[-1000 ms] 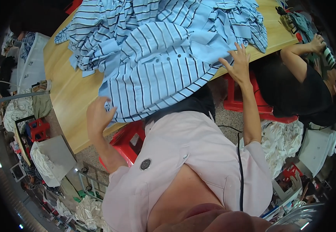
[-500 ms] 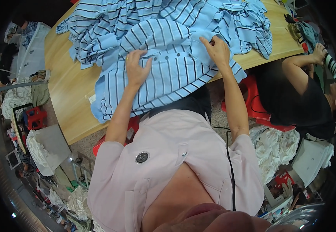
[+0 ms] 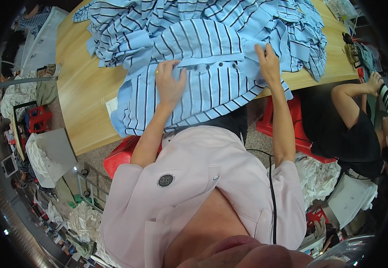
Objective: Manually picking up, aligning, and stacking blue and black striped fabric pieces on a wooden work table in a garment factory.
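Observation:
A light blue polo-style shirt [image 3: 198, 91] with dark and white stripes lies spread across the near side of the table, its lower edge hanging over toward me. A plain blue placket strip runs across it, with several dark buttons [image 3: 221, 64] just below. My left hand [image 3: 169, 85], a ring on one finger, rests on the shirt at the strip's left end, fingers laid on the cloth and thumb apart. At the plain blue collar end, my right hand [image 3: 269, 66] pinches the fabric between thumb and fingers; its other fingers are partly hidden.
More striped blue shirts [image 3: 127, 29] are heaped along the far side of the wooden table [image 3: 84, 120]. At right, a person in black [image 3: 337, 118] sits near a red stool [image 3: 287, 120]. White cloth [image 3: 319, 178] lies piled behind. A grey-white board [image 3: 53, 154] stands left.
The placket strip now lies straighter and covers part of the button row. My right hand has closed from a wider thumb-and-finger spread. The whole view has shifted slightly.

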Demonstrator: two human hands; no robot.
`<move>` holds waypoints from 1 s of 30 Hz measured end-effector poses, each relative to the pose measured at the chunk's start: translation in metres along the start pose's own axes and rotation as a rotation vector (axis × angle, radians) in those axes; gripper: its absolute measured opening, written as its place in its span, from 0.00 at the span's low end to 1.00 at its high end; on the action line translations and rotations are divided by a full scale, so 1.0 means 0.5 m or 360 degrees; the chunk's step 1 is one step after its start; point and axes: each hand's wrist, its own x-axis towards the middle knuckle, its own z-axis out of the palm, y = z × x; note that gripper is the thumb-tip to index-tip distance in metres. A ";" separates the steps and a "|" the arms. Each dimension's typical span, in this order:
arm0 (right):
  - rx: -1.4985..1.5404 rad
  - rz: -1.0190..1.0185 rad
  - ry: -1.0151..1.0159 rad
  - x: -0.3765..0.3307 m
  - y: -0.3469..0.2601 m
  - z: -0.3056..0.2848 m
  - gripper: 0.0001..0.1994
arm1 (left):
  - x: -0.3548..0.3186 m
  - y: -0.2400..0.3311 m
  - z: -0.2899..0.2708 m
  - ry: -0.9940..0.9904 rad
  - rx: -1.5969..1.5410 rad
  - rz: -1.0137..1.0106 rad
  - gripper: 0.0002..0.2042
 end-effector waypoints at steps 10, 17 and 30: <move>-0.0115 -0.0347 -0.0147 -0.061 0.024 -0.045 0.20 | 0.085 -0.017 -0.030 -0.0354 0.0257 0.0448 0.09; 0.0314 -0.0123 0.0290 -0.066 0.056 -0.043 0.09 | 0.049 -0.023 -0.026 -0.0257 -0.0034 0.0296 0.07; -0.0210 -0.1227 0.0066 -0.097 -0.151 0.037 0.08 | 0.029 -0.041 0.000 -0.0111 -0.0145 0.0288 0.06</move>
